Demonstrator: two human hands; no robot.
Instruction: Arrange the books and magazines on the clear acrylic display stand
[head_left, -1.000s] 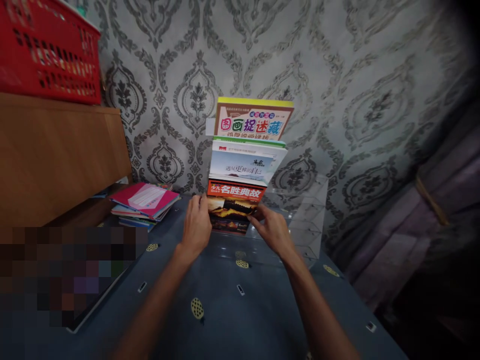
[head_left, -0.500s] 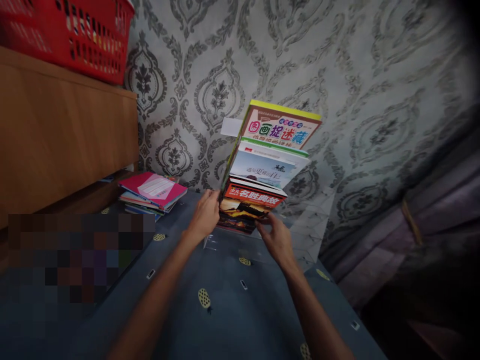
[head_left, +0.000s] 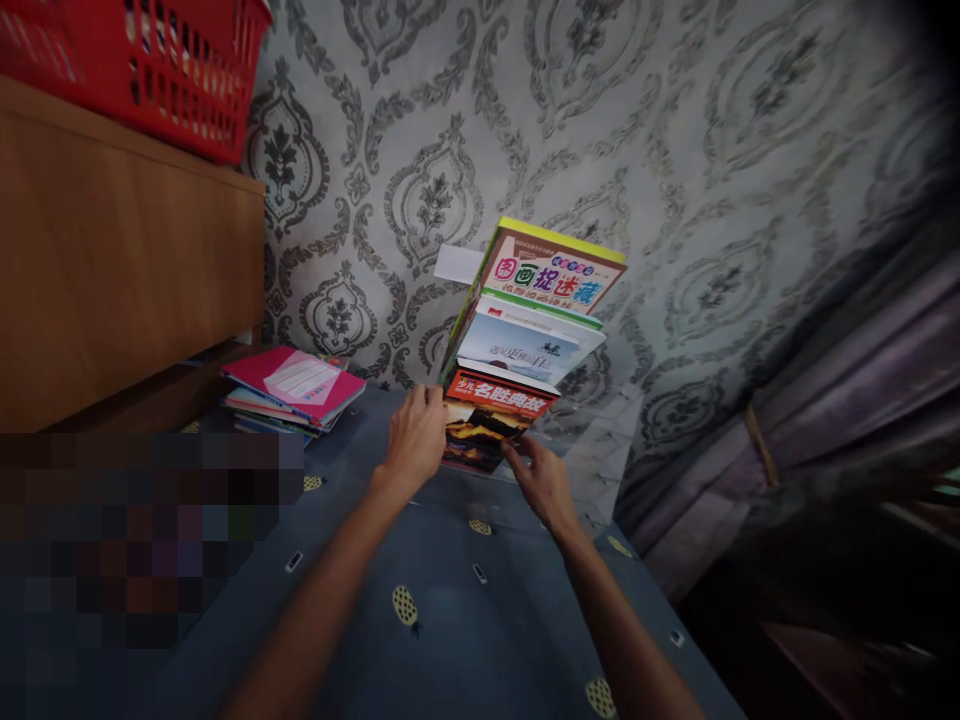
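A clear tiered rack (head_left: 600,450) stands against the patterned wall and shows three books stepped one above another. The lowest is a red-titled book (head_left: 491,420) with a dusk landscape on its cover. Above it sits a pale blue and white book (head_left: 525,345), and a yellow-edged picture book (head_left: 555,270) is on top. My left hand (head_left: 416,440) grips the left edge of the red-titled book. My right hand (head_left: 541,482) holds its lower right corner. Both arms reach forward over the blue cloth (head_left: 450,620).
A stack of books with a pink cover on top (head_left: 292,385) lies at the left by the wall. A brown wooden cabinet (head_left: 112,270) carries a red plastic basket (head_left: 150,60). Purple curtains (head_left: 825,400) hang at the right. A blurred patch covers the lower left.
The view swung to the right and tilted, so the rack and books now lean in the picture. Both hands stay on the red-titled book, shifted slightly along its edges.
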